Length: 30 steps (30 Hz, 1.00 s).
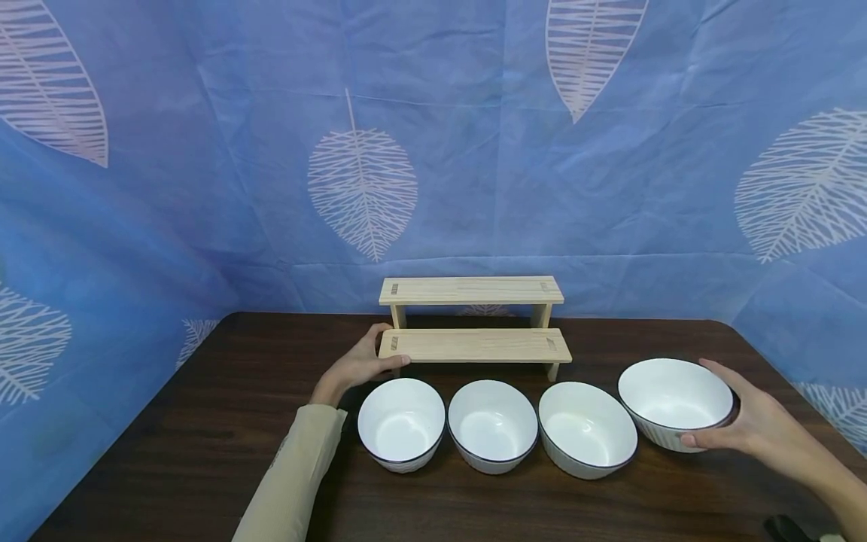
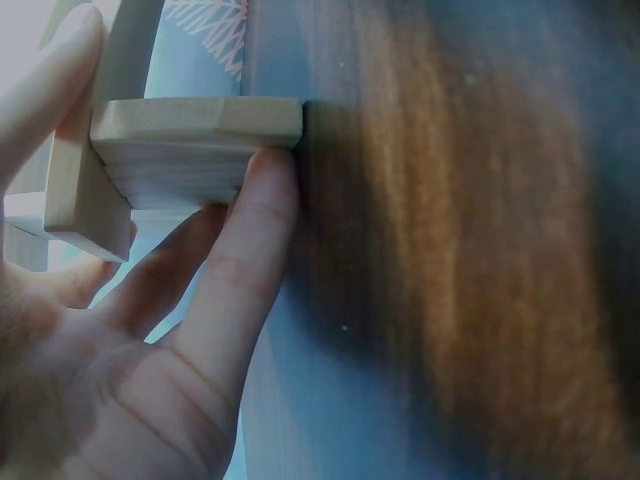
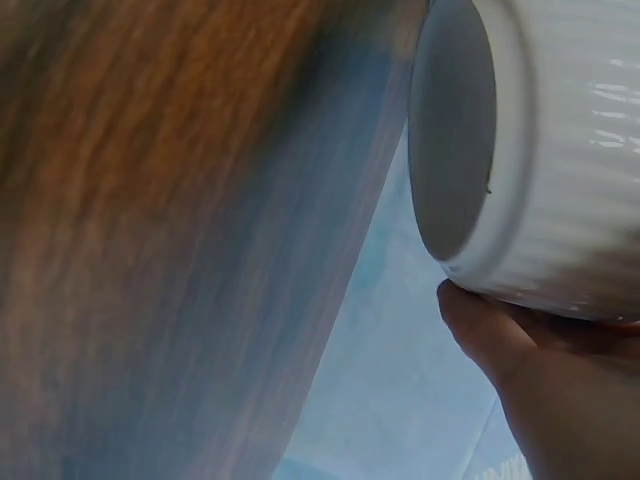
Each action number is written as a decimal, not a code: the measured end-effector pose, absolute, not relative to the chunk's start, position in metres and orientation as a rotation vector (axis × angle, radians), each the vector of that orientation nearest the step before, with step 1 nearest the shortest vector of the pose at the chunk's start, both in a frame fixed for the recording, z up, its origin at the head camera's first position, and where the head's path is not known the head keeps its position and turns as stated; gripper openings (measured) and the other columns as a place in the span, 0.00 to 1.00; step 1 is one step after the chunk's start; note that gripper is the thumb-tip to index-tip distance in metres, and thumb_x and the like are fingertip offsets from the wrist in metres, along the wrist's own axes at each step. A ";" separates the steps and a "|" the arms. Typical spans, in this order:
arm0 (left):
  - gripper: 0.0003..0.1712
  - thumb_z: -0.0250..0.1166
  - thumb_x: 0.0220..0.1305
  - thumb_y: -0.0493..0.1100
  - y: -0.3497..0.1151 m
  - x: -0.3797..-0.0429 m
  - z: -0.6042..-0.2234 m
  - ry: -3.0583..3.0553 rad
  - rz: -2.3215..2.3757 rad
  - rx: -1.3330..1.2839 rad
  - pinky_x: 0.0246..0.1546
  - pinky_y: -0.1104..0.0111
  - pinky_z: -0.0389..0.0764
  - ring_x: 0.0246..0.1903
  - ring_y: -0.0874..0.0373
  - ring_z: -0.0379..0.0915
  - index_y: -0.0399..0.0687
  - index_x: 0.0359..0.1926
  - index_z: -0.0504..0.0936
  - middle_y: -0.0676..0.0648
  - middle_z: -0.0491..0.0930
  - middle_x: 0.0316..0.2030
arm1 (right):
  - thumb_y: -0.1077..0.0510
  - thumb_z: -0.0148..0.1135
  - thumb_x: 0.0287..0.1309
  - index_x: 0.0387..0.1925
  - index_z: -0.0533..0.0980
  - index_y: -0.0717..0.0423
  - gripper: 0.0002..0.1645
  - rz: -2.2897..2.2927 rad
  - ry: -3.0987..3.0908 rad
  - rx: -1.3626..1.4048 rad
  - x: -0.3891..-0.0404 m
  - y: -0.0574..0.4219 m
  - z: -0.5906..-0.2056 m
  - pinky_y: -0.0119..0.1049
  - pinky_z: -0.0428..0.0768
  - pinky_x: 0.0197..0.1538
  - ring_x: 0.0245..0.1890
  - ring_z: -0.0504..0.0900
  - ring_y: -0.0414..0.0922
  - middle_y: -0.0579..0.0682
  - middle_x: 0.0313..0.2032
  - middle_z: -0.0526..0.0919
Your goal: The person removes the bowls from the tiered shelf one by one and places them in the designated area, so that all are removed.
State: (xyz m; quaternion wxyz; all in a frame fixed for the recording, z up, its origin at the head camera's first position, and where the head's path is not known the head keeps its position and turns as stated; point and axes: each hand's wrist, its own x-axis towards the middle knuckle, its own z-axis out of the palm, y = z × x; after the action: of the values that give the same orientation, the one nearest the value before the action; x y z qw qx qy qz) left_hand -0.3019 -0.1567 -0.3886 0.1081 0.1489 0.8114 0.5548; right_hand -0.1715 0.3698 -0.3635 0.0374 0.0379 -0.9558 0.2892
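A two-tier wooden shelf stands at the back of the table in the head view. My left hand grips the left end of its lower step, thumb at the board and fingertips against the side leg. On the right, my right hand holds a white bowl by its side, with the thumb on the near wall. The right wrist view reveals this bowl's underside, raised off the table and tilted in that view. Its outer wall is ribbed, and its rim is dark.
Three more white bowls with dark rims stand in a row before the shelf: a left one, a middle one and a right one. The dark wooden table meets a blue leaf-patterned cloth behind.
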 end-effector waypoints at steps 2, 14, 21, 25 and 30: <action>0.39 0.68 0.67 0.35 -0.157 -0.302 -0.389 2.389 1.633 0.435 0.31 0.66 0.77 0.29 0.57 0.76 0.34 0.69 0.54 0.42 0.79 0.33 | 0.51 0.78 0.52 0.72 0.42 0.80 0.68 0.909 -2.959 0.122 -0.170 0.371 -0.364 0.48 0.79 0.34 0.45 0.77 0.74 0.85 0.59 0.58; 0.39 0.68 0.67 0.36 -0.156 -0.301 -0.389 2.412 1.617 0.426 0.32 0.65 0.76 0.29 0.56 0.76 0.33 0.69 0.54 0.42 0.80 0.33 | 0.64 0.71 0.55 0.79 0.42 0.33 0.63 1.164 -2.957 0.437 -0.168 0.398 -0.382 0.38 0.80 0.33 0.48 0.79 0.42 0.79 0.60 0.60; 0.39 0.67 0.67 0.35 -0.159 -0.301 -0.387 2.392 1.641 0.450 0.29 0.66 0.75 0.28 0.56 0.76 0.33 0.69 0.53 0.42 0.80 0.32 | 0.65 0.67 0.55 0.72 0.49 0.14 0.58 1.256 -2.858 0.705 -0.169 0.417 -0.402 0.36 0.79 0.35 0.49 0.71 0.25 0.28 0.62 0.61; 0.39 0.67 0.67 0.35 -0.160 -0.301 -0.388 2.393 1.638 0.455 0.29 0.66 0.74 0.29 0.56 0.75 0.33 0.69 0.53 0.43 0.80 0.32 | 0.65 0.66 0.57 0.79 0.48 0.30 0.57 1.326 -2.827 0.824 -0.170 0.423 -0.408 0.36 0.79 0.36 0.54 0.70 0.27 0.22 0.63 0.59; 0.42 0.67 0.69 0.38 -0.159 -0.299 -0.384 2.427 1.560 0.427 0.38 0.60 0.80 0.36 0.50 0.79 0.32 0.72 0.50 0.38 0.80 0.39 | 0.64 0.57 0.67 0.74 0.42 0.14 0.53 1.342 -2.915 0.742 -0.169 0.423 -0.402 0.47 0.81 0.37 0.61 0.66 0.27 0.22 0.68 0.50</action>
State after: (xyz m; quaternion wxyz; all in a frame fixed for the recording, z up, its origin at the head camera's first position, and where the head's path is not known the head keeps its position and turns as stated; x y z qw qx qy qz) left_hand -0.2993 -0.1593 -0.3839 0.1122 0.1455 0.8269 0.5314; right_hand -0.1693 0.4226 -0.4022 -0.0760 0.2247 -0.8824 0.4064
